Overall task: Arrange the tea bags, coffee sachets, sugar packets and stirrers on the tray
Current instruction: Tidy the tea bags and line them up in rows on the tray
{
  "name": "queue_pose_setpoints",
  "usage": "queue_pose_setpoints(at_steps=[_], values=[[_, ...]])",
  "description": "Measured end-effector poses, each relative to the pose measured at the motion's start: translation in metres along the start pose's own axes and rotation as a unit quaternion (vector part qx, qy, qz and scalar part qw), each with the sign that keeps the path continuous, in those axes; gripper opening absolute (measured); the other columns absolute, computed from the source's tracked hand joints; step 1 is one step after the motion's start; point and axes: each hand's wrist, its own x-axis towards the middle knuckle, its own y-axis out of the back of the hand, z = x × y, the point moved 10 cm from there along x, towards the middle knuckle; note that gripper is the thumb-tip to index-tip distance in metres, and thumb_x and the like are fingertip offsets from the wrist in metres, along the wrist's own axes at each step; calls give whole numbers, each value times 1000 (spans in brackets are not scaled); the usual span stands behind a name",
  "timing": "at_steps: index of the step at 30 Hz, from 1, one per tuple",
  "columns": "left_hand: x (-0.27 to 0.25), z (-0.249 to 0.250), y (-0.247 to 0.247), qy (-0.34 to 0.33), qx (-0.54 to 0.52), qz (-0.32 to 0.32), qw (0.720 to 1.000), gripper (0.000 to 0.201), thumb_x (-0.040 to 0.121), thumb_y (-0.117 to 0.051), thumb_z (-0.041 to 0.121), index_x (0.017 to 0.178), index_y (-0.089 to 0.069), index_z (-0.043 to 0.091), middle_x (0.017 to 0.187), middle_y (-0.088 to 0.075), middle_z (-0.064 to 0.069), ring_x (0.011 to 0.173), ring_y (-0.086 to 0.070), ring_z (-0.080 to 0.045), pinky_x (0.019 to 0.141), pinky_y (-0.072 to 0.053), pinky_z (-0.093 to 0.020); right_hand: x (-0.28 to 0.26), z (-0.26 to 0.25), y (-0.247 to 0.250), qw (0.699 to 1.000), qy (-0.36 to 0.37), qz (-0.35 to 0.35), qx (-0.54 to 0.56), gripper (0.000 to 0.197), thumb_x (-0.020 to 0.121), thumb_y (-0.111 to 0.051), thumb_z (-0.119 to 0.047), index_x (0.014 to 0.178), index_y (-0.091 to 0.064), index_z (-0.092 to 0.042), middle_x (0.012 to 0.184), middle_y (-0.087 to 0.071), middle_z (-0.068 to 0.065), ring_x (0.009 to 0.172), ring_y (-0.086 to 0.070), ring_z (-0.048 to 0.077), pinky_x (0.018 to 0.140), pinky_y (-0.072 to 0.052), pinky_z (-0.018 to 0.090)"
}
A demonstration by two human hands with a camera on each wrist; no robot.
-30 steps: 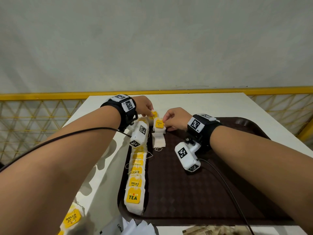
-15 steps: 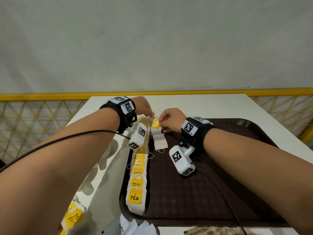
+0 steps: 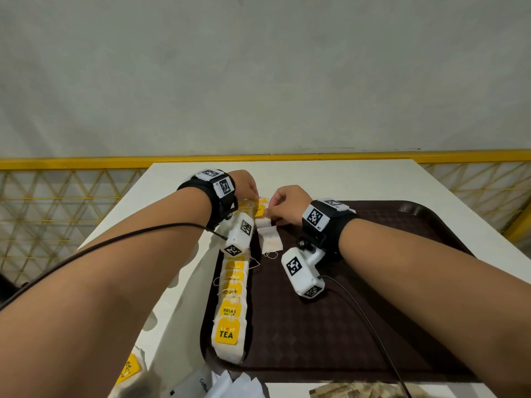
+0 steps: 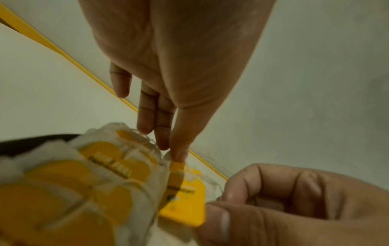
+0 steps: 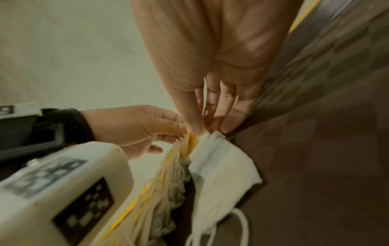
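A dark brown tray lies on the white table. A row of several overlapping tea bags with yellow tags runs along its left edge. At the far end of that row lies one more white tea bag with its yellow tag raised. My right hand pinches this tag between thumb and curled fingers. My left hand pinches the top of the bag and tag from the other side. The two hands nearly touch.
More tea bags lie off the tray at the near left, white sachets and brown packets at the near edge. A cable crosses the tray. A yellow railing runs behind the table.
Both hands and the pinched tea bag have shifted a little to the left, bringing the tag up against the far end of the row.
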Motion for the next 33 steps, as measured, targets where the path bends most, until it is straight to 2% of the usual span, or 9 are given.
queue_pose_setpoints(at_steps=[3, 7, 9, 12, 18, 23, 26, 30, 33], values=[[-1, 0, 3, 1, -4, 19, 1000, 24, 88, -64, 19, 109, -69, 7, 117, -65, -7, 106, -58, -20, 83, -41, -25, 0, 0, 0, 1000, 2, 4, -28, 26, 77, -73, -2, 61, -57, -15, 67, -59, 2, 74, -63, 22, 73, -59, 42], [-10, -7, 21, -9, -47, 55, 997, 21, 80, -72, 10, 101, -68, 6, 103, -62, -5, 90, -56, -19, 72, -43, -21, -5, -4, 10, 999, 5, -29, -16, 21, 80, -73, -6, 68, -58, -13, 67, -60, 3, 62, -59, 12, 61, -55, 25], [-16, -8, 25, -23, -57, 47, 997, 18, 80, -73, 7, 97, -68, 6, 85, -60, 2, 77, -54, -13, 61, -41, -16, -13, -7, 10, 997, 11, -69, -26, 18, 80, -72, -5, 71, -60, -12, 68, -61, 2, 62, -59, 10, 60, -54, 22], [-26, -7, 22, -36, -69, 31, 997, 12, 80, -72, 7, 91, -69, 10, 71, -57, 8, 65, -52, -5, 60, -40, -14, -28, -10, -5, 984, 15, -150, -93, 15, 78, -76, -9, 80, -62, -13, 76, -62, 3, 68, -58, 12, 63, -54, 23], [-40, 4, 12, -61, -74, 16, 995, 11, 80, -70, 4, 87, -71, 13, 73, -61, 10, 71, -55, -5, 64, -41, -13, -33, -11, -20, 973, 34, -140, -182, 23, 78, -74, -3, 76, -56, -18, 70, -55, 0, 72, -58, 22, 59, -52, 27], [-50, 17, 11, -85, -66, -1, 994, 14, 80, -70, 4, 86, -70, 16, 82, -65, 6, 77, -58, -8, 75, -46, -20, -34, -11, -21, 975, 50, -134, -169, 16, 80, -74, -12, 93, -65, -11, 72, -55, -5, 69, -55, 13, 58, -49, 20], [-55, 26, 12, -100, -68, -15, 993, 16, 79, -71, 4, 87, -70, 17, 78, -64, 8, 74, -57, -6, 71, -45, -17, -37, -15, -23, 960, 82, -134, -233, 12, 80, -74, -15, 90, -69, -10, 72, -55, -9, 77, -57, 14, 61, -43, 17], [-63, 34, 7, -116, -65, -58, 989, 23, 78, -70, 2, 89, -68, 22, 83, -66, 8, 78, -59, -8, 80, -48, -24, -35, -9, -9, 993, -24, -115, -18, 11, 88, -63, -4, 80, -56, -6, 73, -58, 7, 65, -60, 17, 56, -54, 23], [-69, 37, 1, -120, -56, -91, 987, 34, 75, -74, 5, 102, -65, 24, 89, -63, 13, 80, -58, -5, 77, -46, -21, -39, -4, 1, 973, -108, -105, 172, 14, 94, -53, -1, 82, -51, -7, 78, -59, 16, 66, -62, 19, 68, -56, 29]])
